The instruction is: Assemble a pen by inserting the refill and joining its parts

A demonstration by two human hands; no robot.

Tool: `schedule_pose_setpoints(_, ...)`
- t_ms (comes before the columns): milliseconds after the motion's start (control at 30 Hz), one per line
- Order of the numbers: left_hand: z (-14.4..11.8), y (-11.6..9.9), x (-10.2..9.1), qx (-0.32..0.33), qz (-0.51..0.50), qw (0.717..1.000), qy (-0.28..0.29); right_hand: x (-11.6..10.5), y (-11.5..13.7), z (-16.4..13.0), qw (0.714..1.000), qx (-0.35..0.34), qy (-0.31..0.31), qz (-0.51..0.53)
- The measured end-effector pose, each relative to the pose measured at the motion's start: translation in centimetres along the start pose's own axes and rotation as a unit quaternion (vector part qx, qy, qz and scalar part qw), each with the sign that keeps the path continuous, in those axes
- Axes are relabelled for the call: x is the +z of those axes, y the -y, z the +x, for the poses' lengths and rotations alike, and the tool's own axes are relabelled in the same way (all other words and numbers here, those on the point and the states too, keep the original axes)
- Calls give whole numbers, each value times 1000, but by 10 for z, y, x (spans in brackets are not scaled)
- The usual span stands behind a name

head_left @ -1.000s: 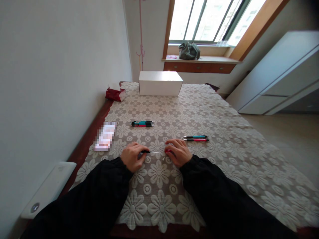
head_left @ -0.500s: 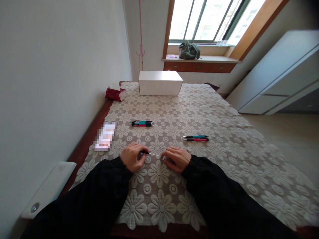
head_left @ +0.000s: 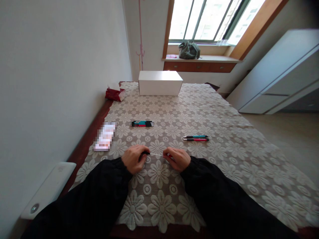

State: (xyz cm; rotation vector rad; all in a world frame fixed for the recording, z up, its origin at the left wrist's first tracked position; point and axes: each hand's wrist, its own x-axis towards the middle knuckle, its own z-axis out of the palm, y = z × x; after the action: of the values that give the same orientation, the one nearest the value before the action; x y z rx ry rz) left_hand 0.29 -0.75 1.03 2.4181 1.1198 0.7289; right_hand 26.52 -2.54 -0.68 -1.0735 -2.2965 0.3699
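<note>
My left hand (head_left: 134, 159) is closed around a black pen part (head_left: 146, 152), most of which the fingers hide. A thin white pen refill (head_left: 156, 154) runs from its tip across to my right hand (head_left: 177, 158). The thumb and fingertips of that hand pinch the refill's far end, and a bit of red shows between them. Beyond the right hand lie a teal-and-black pen (head_left: 195, 136) and a red-and-black pen (head_left: 196, 139), side by side. Several pens (head_left: 142, 123) rest in a close group past my left hand.
Flowered lace cloth (head_left: 161, 205) covers the table. A white box (head_left: 159, 87) stands at the far end, with a red tissue pack (head_left: 115, 94) to its left. A blurred-out paper (head_left: 106, 136) lies at left, near a white device (head_left: 48, 191) by the wall.
My right hand has shifted slightly to the right and its fingers have curled in more tightly. The left hand has barely moved.
</note>
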Motion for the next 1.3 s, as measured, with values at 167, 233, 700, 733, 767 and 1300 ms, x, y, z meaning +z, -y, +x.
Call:
schedule_pose_setpoints(167, 0, -1, 0, 36, 2, 999, 33, 3, 7, 1, 999, 23, -8, 46)
schedule_pose_setpoints(233, 0, -2, 0, 43, 7, 998, 42, 3, 9, 2, 998, 28, -16, 56)
schedule_pose_setpoints(700, -1, -2, 8, 68, 4, 995, 69, 2, 18, 6, 995, 18, -33, 91)
schedule_pose_setpoints(733, -1, -3, 9, 73, 12, 995, 68, 2, 19, 5, 995, 18, -35, 94)
schedule_pose_setpoints(767, -1, -5, 9, 79, 24, 994, 71, 3, 20, 5, 995, 19, -36, 96)
schedule_pose_setpoints(1300, -5, -17, 17, 71, 74, 991, 86, 15, 36, 5, 985, 34, -64, 156)
